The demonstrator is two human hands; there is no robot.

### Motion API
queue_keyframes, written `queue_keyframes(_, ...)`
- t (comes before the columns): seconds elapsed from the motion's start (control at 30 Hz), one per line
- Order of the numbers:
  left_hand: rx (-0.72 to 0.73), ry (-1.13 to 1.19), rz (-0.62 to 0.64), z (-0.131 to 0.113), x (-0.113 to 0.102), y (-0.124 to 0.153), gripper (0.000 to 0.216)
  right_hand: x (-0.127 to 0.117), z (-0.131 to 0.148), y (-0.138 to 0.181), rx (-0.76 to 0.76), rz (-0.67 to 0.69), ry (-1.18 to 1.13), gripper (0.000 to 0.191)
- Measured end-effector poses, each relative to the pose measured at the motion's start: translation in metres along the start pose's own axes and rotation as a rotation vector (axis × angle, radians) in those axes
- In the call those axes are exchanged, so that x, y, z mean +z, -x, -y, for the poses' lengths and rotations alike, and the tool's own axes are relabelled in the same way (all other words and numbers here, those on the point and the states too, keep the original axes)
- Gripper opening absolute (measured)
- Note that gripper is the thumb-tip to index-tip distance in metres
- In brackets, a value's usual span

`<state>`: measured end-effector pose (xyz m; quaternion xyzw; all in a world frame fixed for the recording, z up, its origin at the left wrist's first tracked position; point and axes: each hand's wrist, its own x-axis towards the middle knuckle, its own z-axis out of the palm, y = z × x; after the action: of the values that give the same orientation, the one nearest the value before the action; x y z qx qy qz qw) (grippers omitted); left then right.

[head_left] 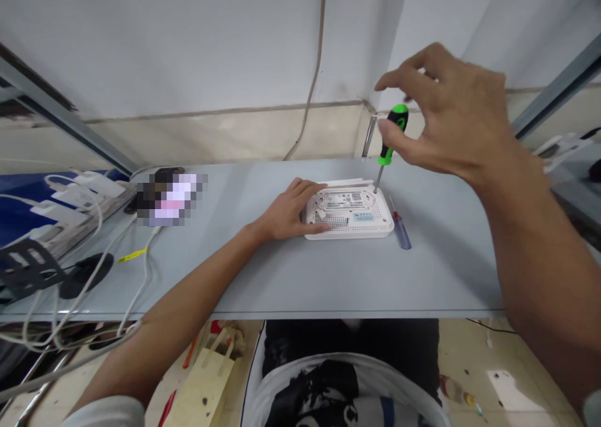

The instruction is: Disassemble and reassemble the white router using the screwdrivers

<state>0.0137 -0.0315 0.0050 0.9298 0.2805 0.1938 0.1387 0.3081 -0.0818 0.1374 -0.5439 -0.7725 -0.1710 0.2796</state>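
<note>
A white router (370,226) lies underside up on the table, its vent holes, printed label and QR code showing. My left hand (291,211) grips its left end, thumb along the near side and fingers at the far side. A green-and-black screwdriver (394,129) stands nearly upright, its tip at the router's far right corner. Around its handle my right hand (451,108) is open, with fingers spread and raised. The thumb overlaps the handle in view; I cannot tell whether it touches. Beside the router's right end lies a small screwdriver (401,231) with a clear purple handle.
On the left of the grey-blue table (263,283) are a blurred phone (173,200), white cables, power strips with chargers (79,195) and a dark stand (30,264). A wall with a hanging cable (319,45) rises behind. A paper bag (204,377) stands on the floor below.
</note>
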Motion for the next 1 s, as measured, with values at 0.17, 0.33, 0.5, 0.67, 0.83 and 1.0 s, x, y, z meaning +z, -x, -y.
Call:
queue_keyframes(0.17,-0.002,0.013,-0.005,0.0,0.001,0.0,0.089,0.012,-0.005,-0.003,-0.012,0.079,-0.1,0.034)
queue_keyframes(0.33,0.006,0.019,-0.003,0.0,0.001,0.001,0.088,0.001,-0.003,-0.002,-0.036,-0.007,0.002,0.047)
queue_keyframes(0.5,0.01,0.019,0.005,-0.001,-0.001,0.001,0.087,0.024,-0.01,-0.004,-0.004,-0.02,-0.037,0.034)
queue_keyframes(0.67,-0.002,0.03,0.005,0.0,0.0,0.001,0.087,0.018,-0.012,-0.006,-0.103,-0.003,-0.127,0.023)
queue_keyframes(0.83,0.073,-0.002,-0.019,0.001,0.0,0.003,0.081,-0.017,0.002,0.0,-0.079,-0.135,-0.195,0.016)
queue_keyframes(1.0,0.219,-0.093,-0.065,-0.009,-0.005,0.002,0.056,-0.016,0.017,0.002,-0.073,-0.347,-0.472,0.012)
